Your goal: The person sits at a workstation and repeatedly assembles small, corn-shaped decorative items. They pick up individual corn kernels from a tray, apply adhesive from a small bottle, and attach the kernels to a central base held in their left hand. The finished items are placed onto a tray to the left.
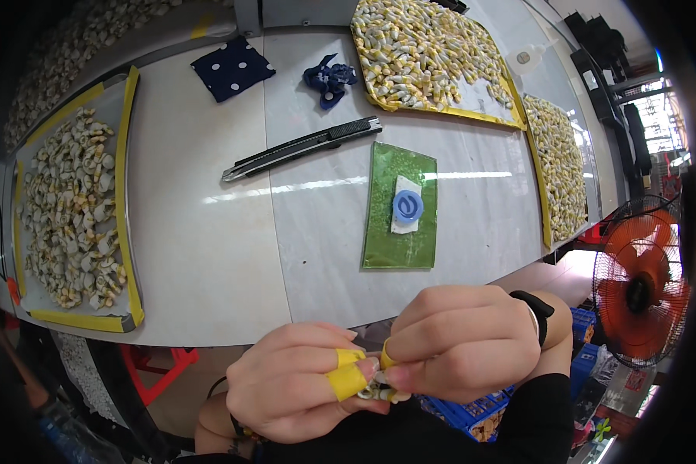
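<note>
My left hand (pixel 294 380) and my right hand (pixel 465 340) meet at the table's near edge, above my lap. Between their closed fingertips are small whitish pieces with yellow and dark parts (pixel 379 389), mostly covered by the fingers. Yellow tape wraps fingers on the left hand and one finger on the right. Beyond the hands, a green glass-like plate (pixel 398 252) lies on the table. On it sits a round blue cap-like piece (pixel 408 206) over a white pad (pixel 404 227). Farther off, a black utility knife (pixel 305 146) lies slanted.
Yellow-edged trays hold many small white-yellow pieces: one at left (pixel 134 232), one at the back (pixel 456 116), another at right (pixel 545 209). A dotted navy cloth (pixel 232 68) and a crumpled one (pixel 331 80) lie behind. An orange fan (pixel 640 282) stands right.
</note>
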Available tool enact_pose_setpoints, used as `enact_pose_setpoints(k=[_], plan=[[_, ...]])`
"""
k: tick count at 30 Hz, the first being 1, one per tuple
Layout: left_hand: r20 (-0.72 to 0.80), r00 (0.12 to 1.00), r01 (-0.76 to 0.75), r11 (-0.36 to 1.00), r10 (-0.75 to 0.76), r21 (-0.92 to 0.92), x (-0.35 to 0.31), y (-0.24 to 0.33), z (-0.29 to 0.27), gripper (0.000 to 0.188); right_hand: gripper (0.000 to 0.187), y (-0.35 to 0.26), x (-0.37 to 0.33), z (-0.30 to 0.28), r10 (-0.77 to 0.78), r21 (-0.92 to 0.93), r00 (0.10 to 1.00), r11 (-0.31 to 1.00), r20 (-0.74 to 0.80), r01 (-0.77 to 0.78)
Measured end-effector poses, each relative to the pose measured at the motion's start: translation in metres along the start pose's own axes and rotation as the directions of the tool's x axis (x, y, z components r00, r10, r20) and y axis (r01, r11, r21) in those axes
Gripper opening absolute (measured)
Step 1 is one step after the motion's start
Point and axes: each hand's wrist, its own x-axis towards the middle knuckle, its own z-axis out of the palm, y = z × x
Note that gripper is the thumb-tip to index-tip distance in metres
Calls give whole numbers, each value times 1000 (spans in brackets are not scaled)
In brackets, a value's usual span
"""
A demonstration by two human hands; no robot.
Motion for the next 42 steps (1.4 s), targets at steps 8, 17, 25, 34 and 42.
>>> enact_pose_setpoints(k=[8,17,25,34,42], plan=[[-54,991,113,989,-118,-94,-4,2,6,34,9,-2,0,-2,-60,-63,998,996,-13,59],[-11,997,70,997,-70,-33,-3,-1,7,35,14,-12,-6,1,36,-74,997,996,-64,-40],[231,885,457,655,-405,-601,-6,-5,-1,25,13,-8,4,-12,335,243,935,903,115,-353],[326,823,561,569,-466,-601,-9,0,-2,20,15,-10,7,-6,336,224,917,897,215,-381],[168,961,88,820,-219,566,22,50,-76,19,22,-17,-4,-20,280,72,955,955,97,-287]])
